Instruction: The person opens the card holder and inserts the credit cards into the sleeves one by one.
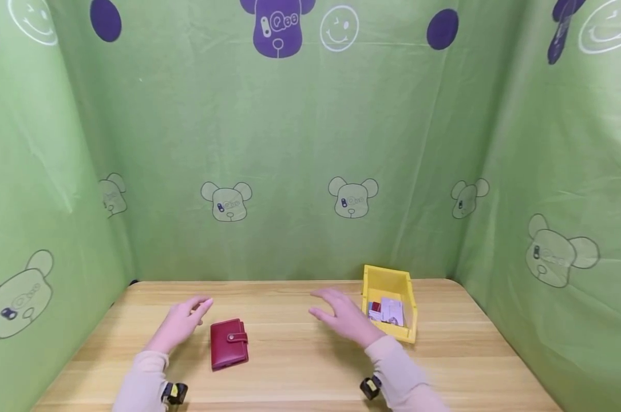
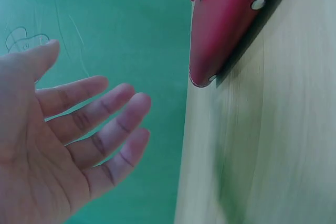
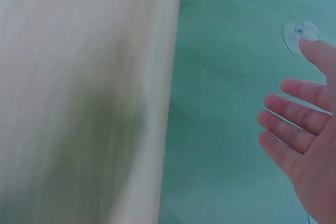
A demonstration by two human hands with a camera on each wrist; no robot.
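A dark red wallet [image 1: 229, 344] with a snap strap lies closed on the wooden table. My left hand [image 1: 180, 324] hovers to its left, fingers relaxed and holding nothing. In the left wrist view that palm is bare, and the wallet [image 2: 231, 19] stands out at the top with white stitching and a metal snap. My right hand [image 1: 347, 316] is held above the table, just left of a yellow bin [image 1: 412, 312], its fingers spread loosely. Inside the bin lie several cards, among them a pale purple card [image 1: 392, 311]. The right wrist view shows the right hand [image 3: 307, 135] with nothing in it.
The light wooden table [image 1: 289, 383] reaches back to a green curtain [image 1: 289, 131] printed with bear heads. More of the curtain hangs along the left and right sides. A dark wrist camera [image 1: 370, 387] is strapped on the right forearm, another wrist camera [image 1: 174, 393] on the left.
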